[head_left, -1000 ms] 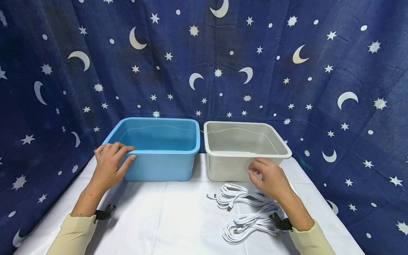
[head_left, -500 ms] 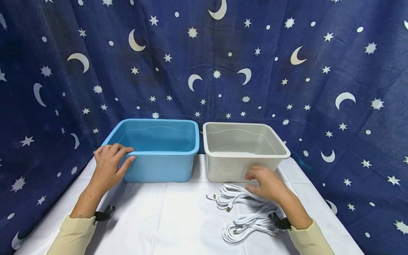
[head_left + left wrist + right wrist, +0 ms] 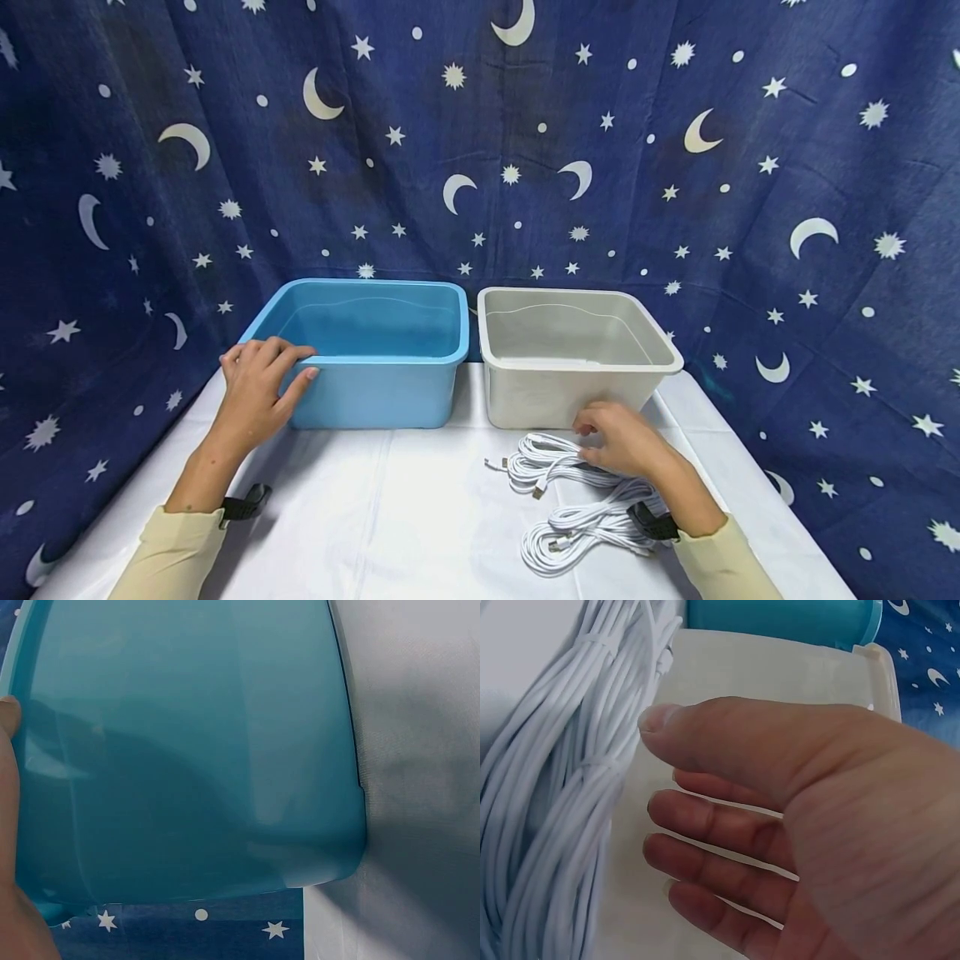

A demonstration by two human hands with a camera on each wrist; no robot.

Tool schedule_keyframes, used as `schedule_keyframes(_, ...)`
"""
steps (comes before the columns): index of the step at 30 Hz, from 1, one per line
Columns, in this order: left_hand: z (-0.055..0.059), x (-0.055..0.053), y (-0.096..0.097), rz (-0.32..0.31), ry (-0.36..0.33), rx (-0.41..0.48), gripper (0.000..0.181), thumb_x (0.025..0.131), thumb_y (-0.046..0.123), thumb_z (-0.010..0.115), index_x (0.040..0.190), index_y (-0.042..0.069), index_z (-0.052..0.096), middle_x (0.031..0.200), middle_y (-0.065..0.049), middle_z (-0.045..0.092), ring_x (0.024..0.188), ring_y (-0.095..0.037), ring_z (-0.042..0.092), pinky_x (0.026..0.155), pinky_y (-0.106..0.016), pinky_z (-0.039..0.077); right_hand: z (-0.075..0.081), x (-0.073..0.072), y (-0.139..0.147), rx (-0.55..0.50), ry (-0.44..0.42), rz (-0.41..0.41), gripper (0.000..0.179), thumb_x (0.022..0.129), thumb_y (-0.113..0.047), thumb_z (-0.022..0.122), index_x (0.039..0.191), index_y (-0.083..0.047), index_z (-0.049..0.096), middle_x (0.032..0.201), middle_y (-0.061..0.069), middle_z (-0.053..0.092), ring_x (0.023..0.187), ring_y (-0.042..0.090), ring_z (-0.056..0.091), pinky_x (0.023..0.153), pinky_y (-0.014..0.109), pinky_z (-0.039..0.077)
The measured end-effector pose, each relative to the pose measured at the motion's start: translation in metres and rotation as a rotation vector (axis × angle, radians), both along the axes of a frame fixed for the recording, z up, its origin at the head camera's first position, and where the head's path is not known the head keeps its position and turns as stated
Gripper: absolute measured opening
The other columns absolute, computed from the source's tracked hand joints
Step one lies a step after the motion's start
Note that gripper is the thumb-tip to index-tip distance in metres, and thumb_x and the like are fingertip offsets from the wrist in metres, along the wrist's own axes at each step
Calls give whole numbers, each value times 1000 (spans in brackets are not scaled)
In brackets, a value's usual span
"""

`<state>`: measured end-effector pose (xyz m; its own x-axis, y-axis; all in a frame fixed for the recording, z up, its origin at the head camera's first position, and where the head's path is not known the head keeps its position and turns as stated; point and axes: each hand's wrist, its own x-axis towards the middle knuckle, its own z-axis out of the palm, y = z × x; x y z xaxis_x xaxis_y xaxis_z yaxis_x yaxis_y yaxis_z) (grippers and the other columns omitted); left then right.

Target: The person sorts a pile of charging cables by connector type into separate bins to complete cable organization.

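At the blue plastic bin (image 3: 375, 396), my left hand (image 3: 258, 383) holds the near left corner, fingers bent over the rim and thumb on the outer front wall. The fingertips inside are hidden. The left wrist view shows the thumb at the left edge beside the blue wall (image 3: 172, 772). My right hand (image 3: 618, 437) hovers over coiled white USB cables (image 3: 558, 458), close to the front of the light grey bin (image 3: 532, 396). In the right wrist view its fingers (image 3: 705, 817) are loosely bent, with a gap to the thumb and nothing held; the bundled cables (image 3: 555, 787) lie beside the fingertips.
Both bins stand side by side at the back of a white-covered table (image 3: 420, 508). A second white cable coil (image 3: 562, 537) lies nearer, partly under my right wrist. A dark blue curtain (image 3: 480, 150) with moons and stars surrounds the table.
My right hand has come down from the grey bin's front rim towards the white cables. My left hand stays on the blue bin. The bins and cables have not moved.
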<state>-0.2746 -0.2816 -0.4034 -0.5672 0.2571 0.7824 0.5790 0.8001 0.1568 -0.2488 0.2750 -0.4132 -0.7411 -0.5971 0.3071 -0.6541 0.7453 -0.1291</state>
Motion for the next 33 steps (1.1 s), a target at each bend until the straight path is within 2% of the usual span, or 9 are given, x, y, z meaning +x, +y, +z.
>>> schedule_keyframes(11,0,0,0,2,-5,3,26,98,19,76,122,9,73,105,-11,63,104,-39,49,105,-72,19,-5,0,-4,29,-84,28,30,66,-2,89,83,-17,69,76,-9,58,73,2,48,66,28,44)
schedule_keyframes(22,-1,0,-1,0,-9,5,27,97,19,77,122,11,73,104,-10,63,105,-38,49,106,-71,18,-9,2,-8,44,-61,12,33,64,3,87,85,-15,69,75,-7,57,72,4,47,65,29,42)
schedule_keyframes(33,0,-1,-1,7,-5,-2,27,97,20,76,122,11,73,105,-10,63,105,-39,49,106,-72,19,-14,1,-9,63,8,30,33,65,1,89,87,-15,69,75,-9,58,71,4,48,64,29,44)
